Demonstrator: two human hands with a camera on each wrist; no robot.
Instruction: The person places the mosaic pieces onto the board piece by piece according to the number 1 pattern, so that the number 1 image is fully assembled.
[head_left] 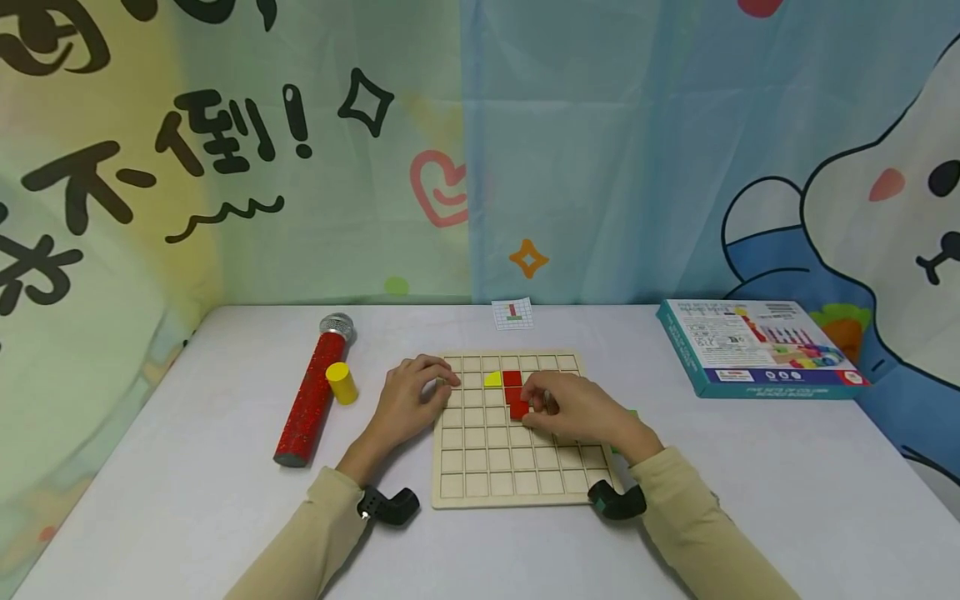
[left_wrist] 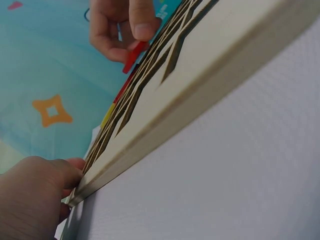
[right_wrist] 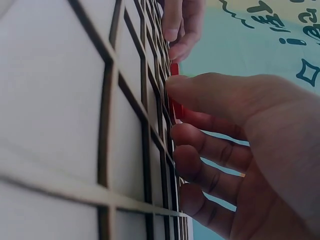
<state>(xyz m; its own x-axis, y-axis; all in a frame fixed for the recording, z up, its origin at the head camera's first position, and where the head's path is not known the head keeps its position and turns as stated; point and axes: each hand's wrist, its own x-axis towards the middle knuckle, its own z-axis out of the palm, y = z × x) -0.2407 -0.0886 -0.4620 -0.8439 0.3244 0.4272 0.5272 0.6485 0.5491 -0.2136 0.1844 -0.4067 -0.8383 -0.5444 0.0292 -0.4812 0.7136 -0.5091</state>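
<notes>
A wooden grid board (head_left: 487,483) lies on the table. My left hand (head_left: 411,396) grips its far left edge, with fingers above and below the rim in the left wrist view. Over the board, my right hand (head_left: 573,406) pinches a flat red piece (left_wrist: 134,57) between thumb and forefinger. In the left wrist view that piece is tilted, close over the grid. Another red piece (head_left: 512,378) lies just beyond it, with a small yellow piece (head_left: 492,380) to its left. In the right wrist view, the thumb partly covers the pinched red piece (right_wrist: 176,100).
A red microphone (head_left: 307,400) and a yellow cylinder (head_left: 342,383) lie left of the board. Behind it is a small printed card (head_left: 512,313). A teal-edged box (head_left: 761,348) lies at the right. Green bits (head_left: 615,450) show beside the right wrist. A printed curtain (head_left: 562,167) hangs behind the table.
</notes>
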